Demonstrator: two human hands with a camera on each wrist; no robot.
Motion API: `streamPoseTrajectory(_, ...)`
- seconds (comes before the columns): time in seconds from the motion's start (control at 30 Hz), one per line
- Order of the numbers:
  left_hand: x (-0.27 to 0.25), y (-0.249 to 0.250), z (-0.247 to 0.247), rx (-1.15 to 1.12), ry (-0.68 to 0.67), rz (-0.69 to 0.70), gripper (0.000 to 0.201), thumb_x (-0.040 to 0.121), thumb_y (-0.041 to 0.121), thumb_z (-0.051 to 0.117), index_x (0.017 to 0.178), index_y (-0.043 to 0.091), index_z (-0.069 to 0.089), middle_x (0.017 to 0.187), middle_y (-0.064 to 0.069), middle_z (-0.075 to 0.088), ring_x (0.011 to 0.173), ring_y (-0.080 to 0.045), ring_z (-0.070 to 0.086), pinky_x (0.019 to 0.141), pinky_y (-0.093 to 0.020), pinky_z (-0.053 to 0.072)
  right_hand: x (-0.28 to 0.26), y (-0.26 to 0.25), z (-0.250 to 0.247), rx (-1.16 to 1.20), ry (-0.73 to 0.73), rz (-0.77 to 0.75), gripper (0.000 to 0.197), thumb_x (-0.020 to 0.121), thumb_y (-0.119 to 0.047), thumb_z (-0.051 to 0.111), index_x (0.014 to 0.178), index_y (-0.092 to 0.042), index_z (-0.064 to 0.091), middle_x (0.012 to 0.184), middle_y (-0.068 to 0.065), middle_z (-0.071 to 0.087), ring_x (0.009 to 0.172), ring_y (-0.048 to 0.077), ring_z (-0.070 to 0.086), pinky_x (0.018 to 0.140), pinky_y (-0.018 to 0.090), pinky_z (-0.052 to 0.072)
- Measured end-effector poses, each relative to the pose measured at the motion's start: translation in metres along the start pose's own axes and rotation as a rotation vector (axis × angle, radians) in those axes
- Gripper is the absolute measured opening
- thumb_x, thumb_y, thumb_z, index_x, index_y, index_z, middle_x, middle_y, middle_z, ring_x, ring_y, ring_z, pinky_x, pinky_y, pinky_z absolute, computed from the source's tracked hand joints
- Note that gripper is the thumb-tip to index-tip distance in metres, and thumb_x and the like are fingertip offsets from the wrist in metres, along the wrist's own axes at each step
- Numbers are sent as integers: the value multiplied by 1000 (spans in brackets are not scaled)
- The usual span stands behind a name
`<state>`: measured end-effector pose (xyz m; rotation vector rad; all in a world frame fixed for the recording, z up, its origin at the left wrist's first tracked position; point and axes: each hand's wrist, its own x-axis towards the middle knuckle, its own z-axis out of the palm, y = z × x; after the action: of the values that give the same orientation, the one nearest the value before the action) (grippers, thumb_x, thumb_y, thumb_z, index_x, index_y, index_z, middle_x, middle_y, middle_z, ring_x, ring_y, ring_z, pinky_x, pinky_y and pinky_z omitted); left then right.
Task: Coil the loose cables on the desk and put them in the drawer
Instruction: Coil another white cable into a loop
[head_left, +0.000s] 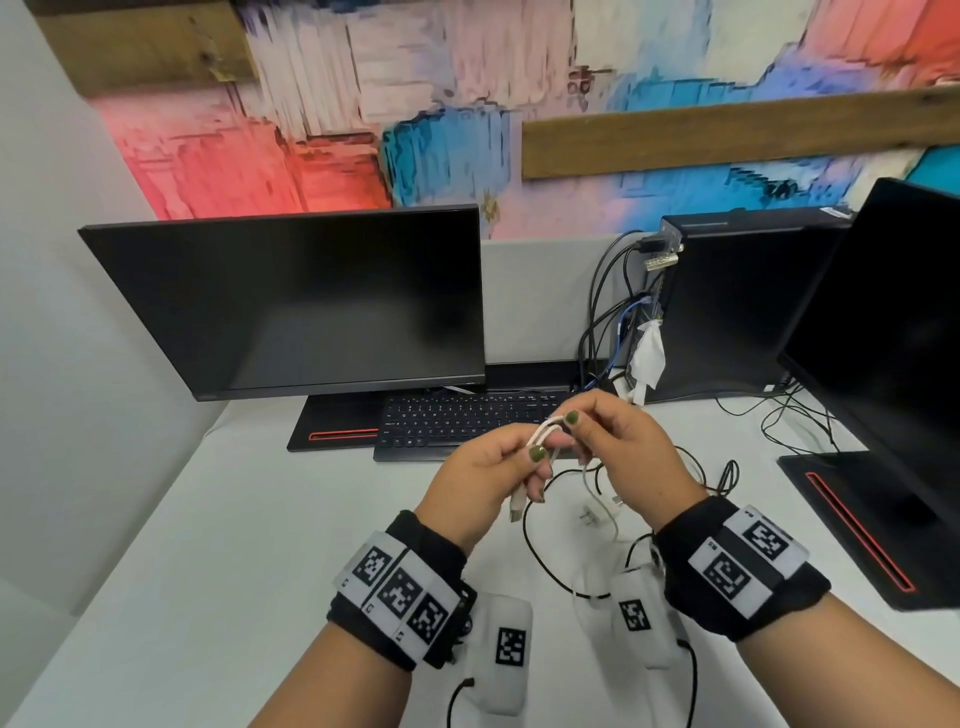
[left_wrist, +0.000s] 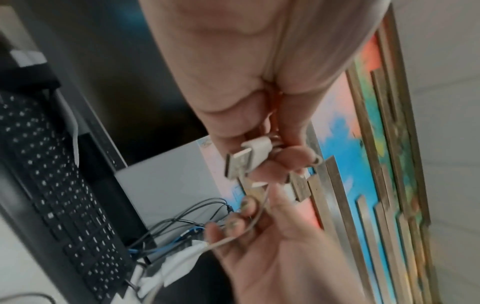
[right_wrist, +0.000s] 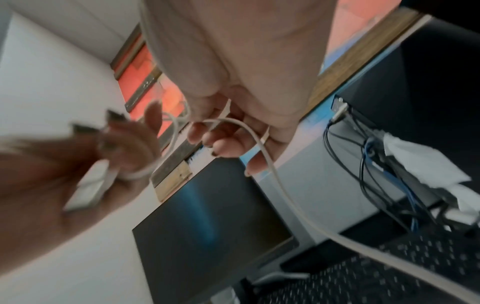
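Observation:
Both hands are raised above the white desk (head_left: 218, 545), in front of the keyboard. My left hand (head_left: 537, 465) grips a white USB cable (head_left: 545, 431) wound into small loops, and one USB plug (head_left: 517, 506) hangs below the fingers. My right hand (head_left: 571, 434) pinches the same cable just right of the loops. In the left wrist view, the left hand (left_wrist: 262, 144) holds a USB plug (left_wrist: 244, 162) with a second plug (left_wrist: 298, 189) beside it. In the right wrist view, the right hand (right_wrist: 221, 144) holds the white cable (right_wrist: 262, 148), which trails down. No drawer is in view.
A loose black cable (head_left: 535, 551) and a white lead (head_left: 605, 514) lie on the desk under the hands. Behind stand a black keyboard (head_left: 457, 421), a dark monitor (head_left: 311, 306), a PC tower (head_left: 743, 306) with plugged cables, and a second monitor (head_left: 893, 338) at the right.

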<state>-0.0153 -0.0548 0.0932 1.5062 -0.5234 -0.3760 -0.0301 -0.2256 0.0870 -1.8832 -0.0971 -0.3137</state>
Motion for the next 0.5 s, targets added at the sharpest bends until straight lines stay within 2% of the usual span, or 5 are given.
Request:
streamPoseTrajectory(0.1, 2, 4, 1, -207, 25, 40, 25, 94, 0, 42, 106, 6, 63, 70, 6, 61, 59, -9, 54, 61, -20, 47, -8, 3, 14, 77, -44, 63, 26, 101, -15, 38, 98, -14, 65, 66, 1, 56, 60, 16, 52, 66, 39, 48)
streamPoseTrajectory(0.2, 2, 7, 1, -423, 34, 67, 25, 88, 7, 44, 107, 5, 61, 71, 1, 63, 59, -10, 58, 57, -23, 51, -19, 3, 32, 147, -144, 142, 28, 103, -18, 33, 111, -20, 60, 65, -4, 59, 61, 21, 55, 75, 54, 50)
streamPoseTrajectory(0.33, 3, 10, -3, -414, 117, 113, 26, 89, 9, 45, 110, 7, 59, 76, 0, 67, 65, -11, 62, 69, -23, 53, -27, 7, 49, 108, -287, 211, 40, 101, -12, 36, 129, -40, 39, 74, 6, 53, 52, 12, 49, 57, 38, 53)
streamPoseTrajectory(0.4, 4, 12, -7, -296, 175, 136, 22, 92, 10, 45, 109, 12, 59, 82, -1, 71, 72, -13, 67, 73, -26, 54, -31, 8, 52, -89, -431, 255, 40, 99, -14, 38, 124, -44, 41, 75, 1, 52, 55, 10, 46, 59, 28, 46)
streamPoseTrajectory(0.5, 4, 14, -11, -102, 219, 163, 21, 94, 11, 48, 112, 13, 58, 95, -2, 73, 89, -16, 70, 83, -27, 54, -37, 6, 53, -253, -593, 210, 44, 101, -19, 35, 140, -39, 37, 67, -9, 46, 59, 2, 42, 69, 14, 42)
